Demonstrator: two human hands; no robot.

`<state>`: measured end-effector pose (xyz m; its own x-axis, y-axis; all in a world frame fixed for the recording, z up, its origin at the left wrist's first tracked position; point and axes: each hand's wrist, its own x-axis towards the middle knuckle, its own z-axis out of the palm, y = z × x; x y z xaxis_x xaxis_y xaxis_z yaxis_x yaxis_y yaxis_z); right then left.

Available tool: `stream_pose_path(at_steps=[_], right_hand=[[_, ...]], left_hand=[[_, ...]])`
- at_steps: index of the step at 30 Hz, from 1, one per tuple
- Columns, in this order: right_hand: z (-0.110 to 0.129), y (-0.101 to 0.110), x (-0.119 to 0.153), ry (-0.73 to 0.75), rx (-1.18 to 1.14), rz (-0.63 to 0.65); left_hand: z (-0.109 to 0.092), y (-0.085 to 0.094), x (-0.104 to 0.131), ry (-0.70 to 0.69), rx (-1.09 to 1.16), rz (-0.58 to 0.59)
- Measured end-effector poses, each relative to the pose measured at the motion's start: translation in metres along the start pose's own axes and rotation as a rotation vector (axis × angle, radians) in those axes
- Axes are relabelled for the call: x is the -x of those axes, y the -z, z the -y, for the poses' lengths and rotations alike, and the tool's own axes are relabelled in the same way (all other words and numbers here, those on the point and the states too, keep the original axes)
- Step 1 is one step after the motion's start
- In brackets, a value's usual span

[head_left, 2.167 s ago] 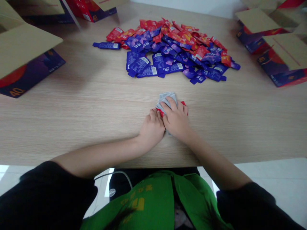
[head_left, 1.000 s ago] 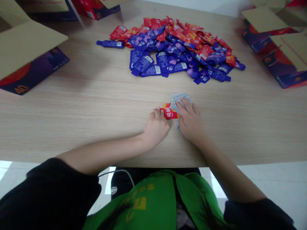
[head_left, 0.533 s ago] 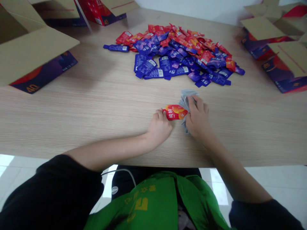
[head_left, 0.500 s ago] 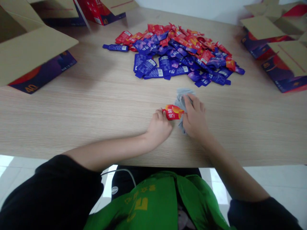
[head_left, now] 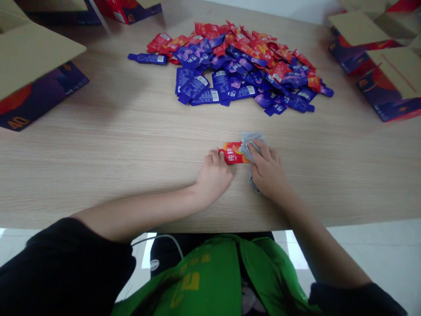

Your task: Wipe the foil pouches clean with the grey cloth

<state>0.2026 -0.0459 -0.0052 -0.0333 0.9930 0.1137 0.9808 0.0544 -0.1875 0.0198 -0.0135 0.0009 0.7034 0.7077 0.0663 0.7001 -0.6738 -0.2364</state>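
A red and orange pouch [head_left: 232,153] with white lettering lies flat on the table in front of me. My left hand [head_left: 215,175] is closed, its fingers pinching the pouch's left end. In my right hand [head_left: 268,171] is a bunched grey cloth [head_left: 252,142], pressed onto the right end of the pouch and covering it. Part of the cloth sticks out below the right palm. Beyond both hands lies a heap of similar pouches, with red ones [head_left: 210,30] mostly at the back and purple-blue ones [head_left: 194,87] mostly at the front.
Open cardboard boxes stand around the wooden table [head_left: 98,153]: a large one [head_left: 42,96] at the left, a red one [head_left: 118,11] at the back left, and others [head_left: 391,92] at the right. A single blue pouch [head_left: 148,59] lies at the heap's left end.
The cloth in my right hand has moved over the pouch's right part and covers more of it. My left hand keeps its hold. The view has shifted slightly.
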Motion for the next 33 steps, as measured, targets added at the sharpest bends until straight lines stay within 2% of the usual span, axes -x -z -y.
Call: stream_pose_path(at_steps=[6,9,12,14,17,19,21,27,33], right_hand=[[-0.034,0.006,0.002,-0.061,0.009,0.048],[-0.036,0.013,-0.010,-0.042,-0.089,-0.006],[-0.010,0.017,-0.025,0.036,-0.161,-0.135],[0.017,0.014,-0.034,0.123,-0.184,-0.153],[0.047,0.002,-0.045,0.184,-0.189,-0.031],[0.053,-0.006,-0.049,0.230,-0.160,0.064],[0.050,-0.011,-0.048,0.258,-0.119,0.096],[0.020,-0.010,-0.029,0.218,-0.047,0.031],[-0.018,-0.009,-0.002,0.040,-0.060,-0.088]], left_hand=[[0.000,-0.002,-0.001,0.012,-0.008,-0.034],[0.000,-0.003,-0.001,0.014,-0.009,-0.037],[0.000,-0.003,-0.001,0.007,0.002,-0.020],[0.000,-0.002,-0.001,0.009,0.025,0.003],[0.003,-0.001,-0.001,0.014,0.099,0.046],[0.005,-0.001,-0.001,0.009,0.138,0.062],[0.007,0.000,-0.001,-0.003,0.145,0.067],[0.006,0.002,-0.002,0.003,0.066,0.032],[0.004,-0.002,0.000,0.017,0.041,0.016]])
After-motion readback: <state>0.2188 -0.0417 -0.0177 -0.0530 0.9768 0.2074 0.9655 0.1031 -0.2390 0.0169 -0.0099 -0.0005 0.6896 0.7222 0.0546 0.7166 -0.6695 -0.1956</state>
